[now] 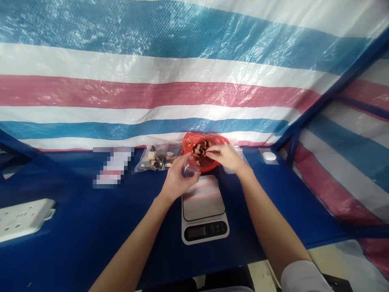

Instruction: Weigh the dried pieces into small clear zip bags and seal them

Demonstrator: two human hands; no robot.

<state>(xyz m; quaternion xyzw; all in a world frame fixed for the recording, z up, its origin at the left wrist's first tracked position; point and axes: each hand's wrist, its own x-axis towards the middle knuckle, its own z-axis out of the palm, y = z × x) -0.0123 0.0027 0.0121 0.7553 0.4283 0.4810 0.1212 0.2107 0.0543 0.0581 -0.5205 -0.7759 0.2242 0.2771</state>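
My left hand [176, 178] is closed around a small clear plastic cup [191, 167], tilted beside the near left edge of a red plastic bag [209, 167]. The bag lies open and holds many brown and dark dried pieces [199, 150]. My right hand [226, 156] reaches over the bag from the right, thumb and fingertips pinched together at the pieces. Whatever sits between those fingertips is too small to make out. Just in front of both hands stands a white kitchen scale [204, 202] with a metal plate and a dark display panel.
Left of the red bag lies a clear zip bag [154, 159] of pale and dark pieces. More clear bags [240, 158] lie partly behind my right hand. A white oval object [269, 156] rests at the right, a white power strip [26, 219] at the left. Striped sheeting [158, 95] hangs behind the blue table [106, 227].
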